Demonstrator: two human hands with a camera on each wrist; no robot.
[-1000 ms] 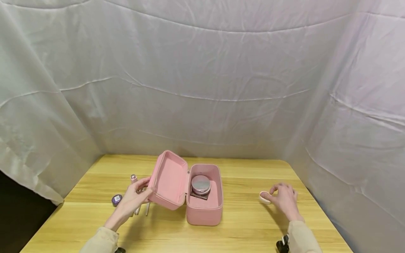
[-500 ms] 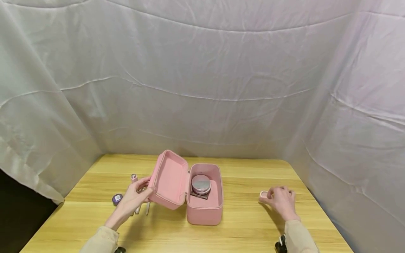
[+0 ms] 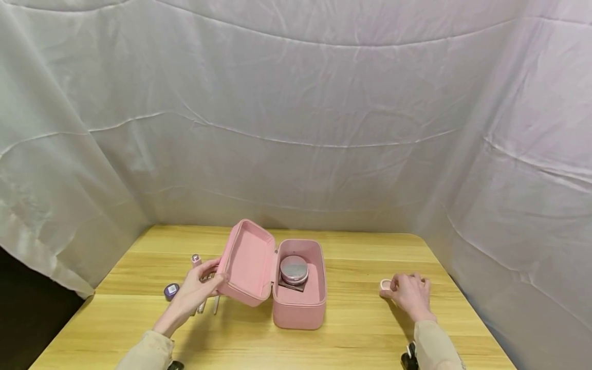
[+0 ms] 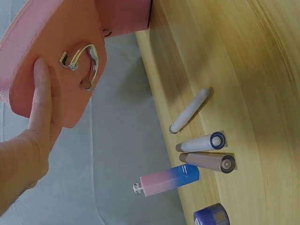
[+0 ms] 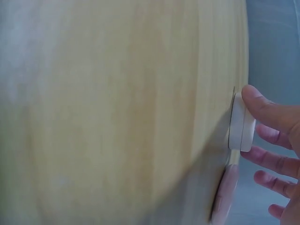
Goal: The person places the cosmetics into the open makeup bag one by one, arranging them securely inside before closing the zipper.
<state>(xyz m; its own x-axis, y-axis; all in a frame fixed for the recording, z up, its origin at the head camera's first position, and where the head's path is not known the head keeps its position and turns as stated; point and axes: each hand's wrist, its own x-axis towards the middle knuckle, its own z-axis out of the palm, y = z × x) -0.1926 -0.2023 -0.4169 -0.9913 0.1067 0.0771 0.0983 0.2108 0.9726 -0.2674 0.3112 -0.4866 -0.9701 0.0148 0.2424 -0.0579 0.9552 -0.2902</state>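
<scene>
An open pink cosmetic case (image 3: 299,313) stands mid-table, its lid (image 3: 250,259) swung out to the left. My left hand (image 3: 196,285) grips the lid's edge; in the left wrist view its fingers (image 4: 42,89) lie along the outer face beside a metal handle (image 4: 89,61). Inside the case, a round silver-topped compact (image 3: 294,270) rests on a flat dark square item (image 3: 291,285). Over on the right, my right hand (image 3: 410,294) pinches a small round white container (image 5: 240,123) at the tabletop, thumb on one edge and a finger on the opposite one. Part of it is covered.
Left of the case lie a purple jar (image 3: 171,291), a pink-and-blue tube (image 4: 171,179) and several slim tubes (image 4: 190,110), partly behind my left hand. A flat pink item (image 5: 226,194) lies near the white container. Pale curtains (image 3: 296,128) surround the wooden table (image 3: 356,339).
My right hand has shifted slightly left and turned, covering more of the white container. The left hand and the case have stayed put.
</scene>
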